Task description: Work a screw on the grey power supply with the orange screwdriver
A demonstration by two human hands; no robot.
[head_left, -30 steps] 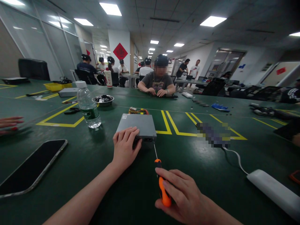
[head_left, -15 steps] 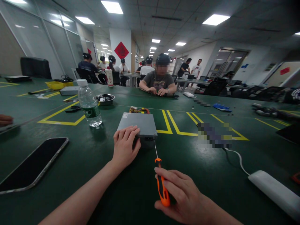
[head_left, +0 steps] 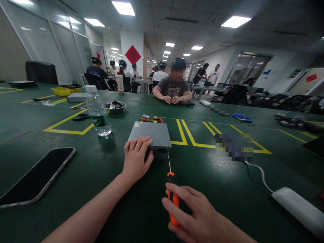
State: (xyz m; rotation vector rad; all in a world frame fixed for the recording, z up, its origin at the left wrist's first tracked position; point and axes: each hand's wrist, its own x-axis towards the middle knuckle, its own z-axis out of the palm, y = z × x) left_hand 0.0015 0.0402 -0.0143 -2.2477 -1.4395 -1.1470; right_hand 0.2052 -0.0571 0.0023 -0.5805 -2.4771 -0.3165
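A grey metal computer power supply (head_left: 151, 131) lies flat on the green table, its bundle of coloured wires at the far side and a dark socket on the side facing me. My left hand (head_left: 138, 156) grips its near left corner, fingers on the top and thumb against the near side. In my right hand (head_left: 188, 209) is a screwdriver (head_left: 173, 202) with an orange and black handle. Its thin shaft points away from me, with the tip at the near right corner of the power supply. Whether the tip sits in a screw is too small to tell.
A water bottle (head_left: 98, 114) stands left of the power supply, with a metal bowl (head_left: 114, 106) of small parts behind it. A phone (head_left: 37, 177) lies at left, a white power strip (head_left: 298, 211) at right. Across the table sits a person (head_left: 173, 88).
The fingers of my right hand have shifted around the screwdriver handle, which now stands at a slightly different angle. My left hand and the power supply stay together; the whole view has shifted slightly.
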